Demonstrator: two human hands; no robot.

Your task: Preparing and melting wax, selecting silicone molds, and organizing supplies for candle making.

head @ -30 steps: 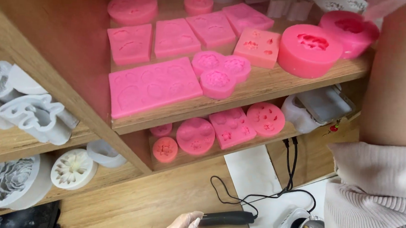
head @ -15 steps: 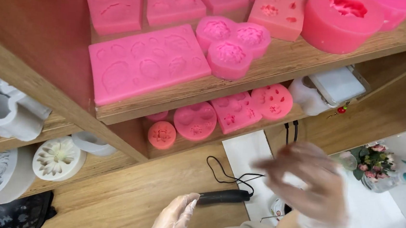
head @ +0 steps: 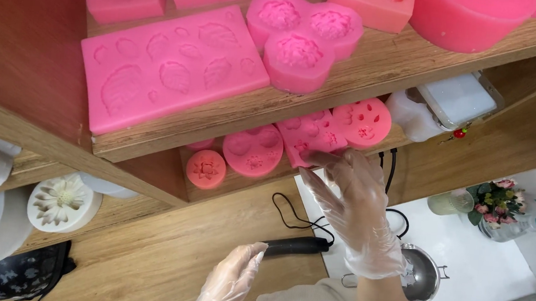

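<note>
Reaching my open, gloved right hand (head: 355, 211) onto the square pink mould (head: 310, 135) on the lower shelf (head: 240, 180); left hand (head: 229, 284) hovering open below it.

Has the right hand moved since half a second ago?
Yes. The right hand has gone up from beside the black handle; its fingertips now touch the square pink mould on the lower shelf.

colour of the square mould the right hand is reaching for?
Pink; the square mould shows best in the head view.
</note>
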